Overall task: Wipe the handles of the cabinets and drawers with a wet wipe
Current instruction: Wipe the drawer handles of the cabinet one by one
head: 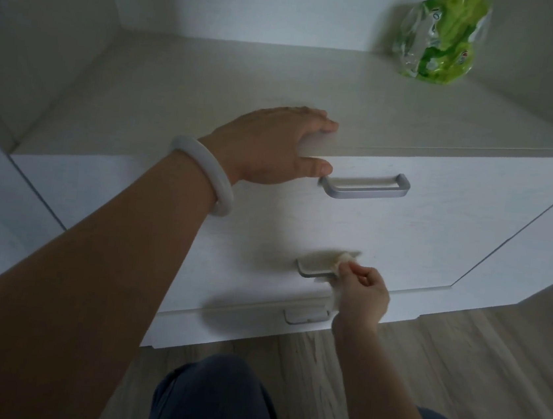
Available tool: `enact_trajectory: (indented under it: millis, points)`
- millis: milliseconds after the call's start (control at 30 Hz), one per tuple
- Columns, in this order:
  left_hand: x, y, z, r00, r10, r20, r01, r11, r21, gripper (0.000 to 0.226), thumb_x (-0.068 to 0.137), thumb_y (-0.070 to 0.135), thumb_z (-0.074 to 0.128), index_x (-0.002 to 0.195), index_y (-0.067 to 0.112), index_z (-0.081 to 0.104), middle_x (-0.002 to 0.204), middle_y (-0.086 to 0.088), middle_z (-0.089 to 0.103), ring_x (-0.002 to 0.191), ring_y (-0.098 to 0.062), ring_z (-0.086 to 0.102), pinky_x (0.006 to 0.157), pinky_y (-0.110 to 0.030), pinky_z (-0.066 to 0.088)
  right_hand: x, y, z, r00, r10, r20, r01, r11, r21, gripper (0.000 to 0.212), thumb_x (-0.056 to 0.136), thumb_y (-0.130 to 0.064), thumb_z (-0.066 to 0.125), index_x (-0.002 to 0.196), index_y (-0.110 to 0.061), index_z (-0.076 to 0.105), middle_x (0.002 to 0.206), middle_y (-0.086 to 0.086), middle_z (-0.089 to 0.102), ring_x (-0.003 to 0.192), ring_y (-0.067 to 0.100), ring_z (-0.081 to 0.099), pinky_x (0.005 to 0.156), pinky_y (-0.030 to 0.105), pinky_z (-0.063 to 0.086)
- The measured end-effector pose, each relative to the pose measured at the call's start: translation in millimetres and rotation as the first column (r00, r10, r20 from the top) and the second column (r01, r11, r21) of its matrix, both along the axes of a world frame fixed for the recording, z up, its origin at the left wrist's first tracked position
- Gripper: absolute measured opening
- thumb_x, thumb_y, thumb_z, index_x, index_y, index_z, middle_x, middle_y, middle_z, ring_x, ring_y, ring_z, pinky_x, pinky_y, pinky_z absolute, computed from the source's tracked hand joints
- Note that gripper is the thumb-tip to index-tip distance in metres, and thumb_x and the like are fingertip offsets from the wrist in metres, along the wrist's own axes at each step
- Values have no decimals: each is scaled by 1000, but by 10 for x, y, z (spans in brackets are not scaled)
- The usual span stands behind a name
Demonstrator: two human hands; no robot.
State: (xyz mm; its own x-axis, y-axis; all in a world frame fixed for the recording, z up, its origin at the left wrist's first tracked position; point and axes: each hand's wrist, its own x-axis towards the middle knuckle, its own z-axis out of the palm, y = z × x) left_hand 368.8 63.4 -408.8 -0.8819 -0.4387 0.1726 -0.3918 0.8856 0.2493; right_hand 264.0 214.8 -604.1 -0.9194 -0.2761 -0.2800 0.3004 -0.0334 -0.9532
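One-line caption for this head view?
Right hand wipes the middle drawer handle with a wet wipe; left hand braces on the cabinet top.

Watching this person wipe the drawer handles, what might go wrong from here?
The wet wipe is pinched in the right hand over only the right part of the middle handle, so its left end might get missed. The left hand leans on the cabinet top edge, thumb beside the top handle; it could smudge there. The bottom handle sits low and is easily skipped.

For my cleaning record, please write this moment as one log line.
step: wiping middle handle | right hand: holds wet wipe | left hand: on cabinet top | top handle: untouched
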Motion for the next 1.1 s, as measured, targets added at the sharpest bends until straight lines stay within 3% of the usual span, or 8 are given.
enact_trajectory:
  millis: [133, 367, 467, 533, 633, 833, 1000, 1100]
  points:
    - [4, 3, -3, 1000, -5, 8, 5, 1000, 5, 68, 88, 53, 56, 148, 32, 31, 158, 10, 23, 145, -8, 20, 119, -32, 16, -50, 77, -34, 991, 131, 42, -128, 990, -63, 11, 82, 0, 72, 77, -5, 64, 90, 12, 72, 84, 25, 72, 74, 30, 59]
    - [-2, -10, -12, 1000, -14, -4, 14, 1000, 1, 68, 88, 53, 57, 147, 31, 32, 157, 8, 26, 145, -9, 21, 119, -32, 17, -504, 215, -121, 990, 139, 33, -142, 961, 237, 19, 86, -25, 70, 97, -11, 65, 97, 10, 68, 92, 28, 66, 82, 44, 56]
    - [3, -2, -3, 1000, -10, 0, 10, 1000, 2, 68, 88, 52, 57, 148, 31, 32, 157, 9, 25, 145, -9, 20, 119, -33, 16, -517, 119, -50, 908, 282, 310, -277, 959, -61, 19, 94, -19, 61, 103, -3, 64, 103, 12, 68, 81, 23, 68, 75, 40, 57]
    - [1, -5, -4, 1000, -8, 1, 8, 1000, 1, 68, 88, 53, 56, 148, 31, 32, 157, 9, 25, 145, -9, 20, 119, -33, 17, -485, 90, -46, 814, 322, 483, -186, 933, -309, 18, 93, -15, 62, 103, 0, 66, 103, 14, 70, 77, 23, 73, 72, 44, 61]
    - [-5, -11, -8, 1000, -12, -2, 12, 1000, 11, 69, 87, 53, 57, 148, 32, 32, 157, 9, 25, 145, -9, 21, 119, -33, 17, -374, 113, -98, 791, 345, 506, -91, 883, -460, 20, 94, -13, 58, 108, 0, 65, 105, 14, 70, 82, 22, 73, 57, 38, 60]
    - [6, -11, -3, 1000, -17, -17, 18, 1000, 10, 68, 88, 52, 58, 147, 32, 33, 157, 9, 26, 145, -9, 22, 119, -32, 17, -115, 145, -335, 810, 345, 474, -164, 910, -381, 30, 98, -11, 49, 124, 2, 56, 111, 15, 65, 94, 23, 64, 67, 31, 60]
    - [-3, -7, -9, 1000, -19, -7, 19, 1000, 3, 68, 88, 52, 57, 148, 31, 32, 157, 8, 25, 145, -9, 21, 119, -31, 16, -203, 86, -345, 858, 286, 427, -103, 910, -402, 36, 96, -4, 51, 130, 5, 52, 125, 19, 61, 99, 24, 63, 97, 41, 50]
    - [-3, -16, -17, 1000, -15, -15, 15, 1000, 1, 68, 88, 52, 58, 147, 31, 33, 157, 8, 25, 145, -9, 22, 119, -31, 17, 53, 36, -344, 839, 353, 415, -209, 912, -353, 21, 96, -1, 51, 114, 4, 60, 106, 17, 69, 84, 20, 69, 85, 34, 57]
